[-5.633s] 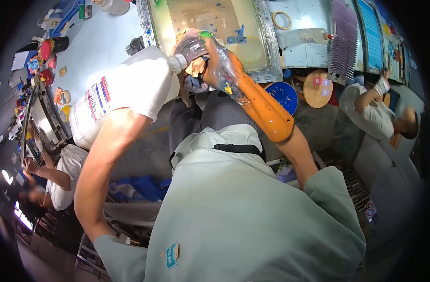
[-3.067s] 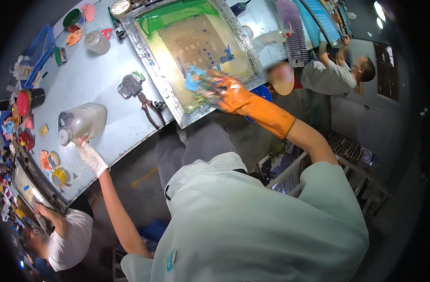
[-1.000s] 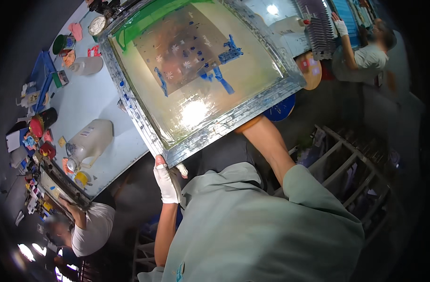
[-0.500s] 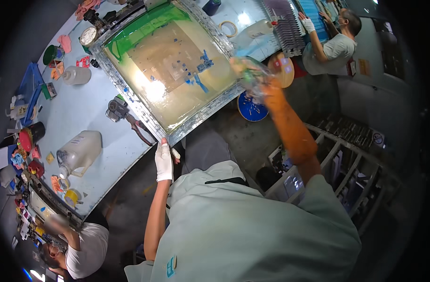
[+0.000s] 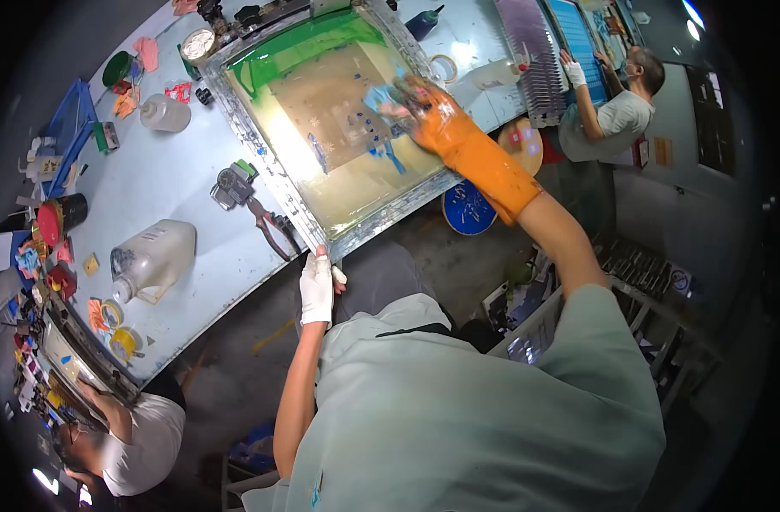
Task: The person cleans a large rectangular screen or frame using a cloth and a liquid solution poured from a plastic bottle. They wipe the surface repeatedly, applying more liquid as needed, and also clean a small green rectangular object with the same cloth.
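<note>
A screen printing frame point(image 5: 407, 205) with a metal border lies tilted at the table's near edge. Its mesh point(image 5: 343, 196) is yellowish, with green along the far side and blue smears around the middle. My left hand point(image 5: 317, 290), in a white glove, holds the near corner of the frame, thumb on top. In a stained orange rubber glove, my right hand point(image 5: 445, 124) reaches over the frame's right side. It grips a crumpled, ink-stained rag point(image 5: 386, 101) against the right part of the mesh.
Pliers point(image 5: 269, 226), a tape dispenser point(image 5: 230, 188) and a large translucent jug point(image 5: 155, 256) lie left of the frame. A blue round container point(image 5: 468, 209) stands below its right edge. Co-workers point(image 5: 616, 107) are at far right and lower left point(image 5: 142, 444).
My right hand has swung from beyond the frame's right edge left and inward over the mesh with the rag. The left hand keeps its hold on the corner. The view has shifted slightly.
</note>
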Demonstrator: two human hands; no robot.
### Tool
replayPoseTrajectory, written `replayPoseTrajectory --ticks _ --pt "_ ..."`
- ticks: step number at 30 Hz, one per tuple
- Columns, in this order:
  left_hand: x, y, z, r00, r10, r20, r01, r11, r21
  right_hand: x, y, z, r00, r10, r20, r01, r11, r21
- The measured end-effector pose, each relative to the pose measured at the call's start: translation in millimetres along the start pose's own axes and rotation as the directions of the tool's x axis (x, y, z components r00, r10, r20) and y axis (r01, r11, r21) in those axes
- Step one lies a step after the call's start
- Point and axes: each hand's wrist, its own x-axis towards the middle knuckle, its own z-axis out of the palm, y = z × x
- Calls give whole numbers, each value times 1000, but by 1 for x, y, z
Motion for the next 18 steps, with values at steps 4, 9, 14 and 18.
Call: replayPoseTrajectory --ticks 4,9,14,18 --pt "-1 6 -2 1000 -20 1 20 998 61 93 -46 29 946 42 321 2 991 -137" --pt "4 -2 -8 999 -31 13 30 997 69 21 -179 29 991 -66 118 50 989 137" --pt "2 -2 -3 1000 7 10 -7 998 66 59 -163 36 965 -181 189 173 983 57" --pt "0 0 -8 999 8 35 -12 993 120 144 -141 59 997 22 75 -16 996 -87"
